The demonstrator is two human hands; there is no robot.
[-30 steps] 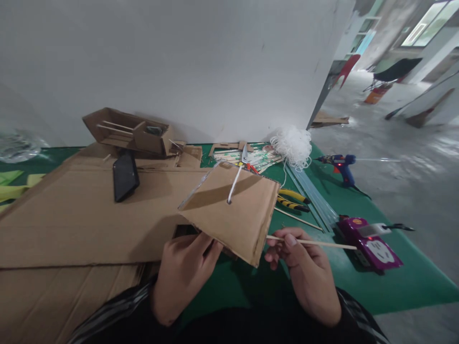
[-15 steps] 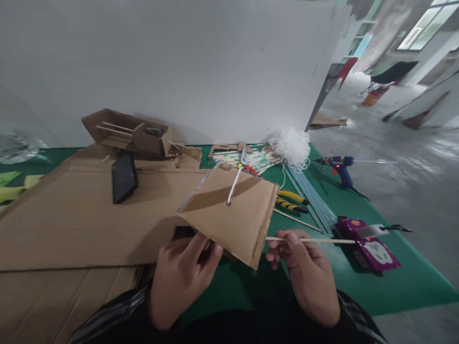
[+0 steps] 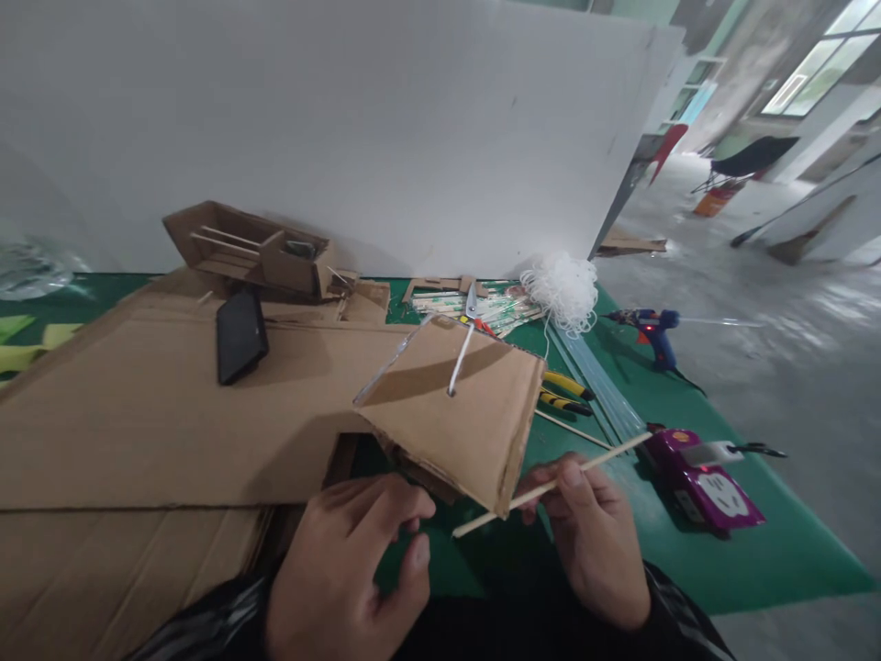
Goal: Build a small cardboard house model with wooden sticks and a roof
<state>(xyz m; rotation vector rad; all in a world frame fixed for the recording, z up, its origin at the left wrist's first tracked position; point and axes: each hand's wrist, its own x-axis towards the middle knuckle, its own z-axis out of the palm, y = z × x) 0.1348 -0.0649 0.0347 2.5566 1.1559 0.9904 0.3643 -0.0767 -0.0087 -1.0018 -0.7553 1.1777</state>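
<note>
Between finger and thumb, my right hand (image 3: pixel 588 532) pinches a thin wooden stick (image 3: pixel 619 448), which slants from lower left to upper right. The stick's lower part passes close by the near corner of a folded cardboard piece (image 3: pixel 474 413); whether they touch I cannot tell. A white string (image 3: pixel 462 353) comes out of a hole in the cardboard's top face. My left hand (image 3: pixel 358 560) is just in front of that piece, thumb and fingers apart, with nothing between them.
A large cardboard sheet (image 3: pixel 138 413) covers the left, bearing a black phone (image 3: pixel 240 337) and an open cardboard box (image 3: pixel 289 271). Behind lie scissors (image 3: pixel 472 301) and a white string heap (image 3: pixel 563 292). Pliers (image 3: pixel 568 393), a glue gun (image 3: pixel 651 332) and a purple power strip (image 3: pixel 712 487) are right.
My left hand has come away from the cardboard piece, and its fingers have spread. In my right hand the stick has swung from level to slanted, its left end now low in front.
</note>
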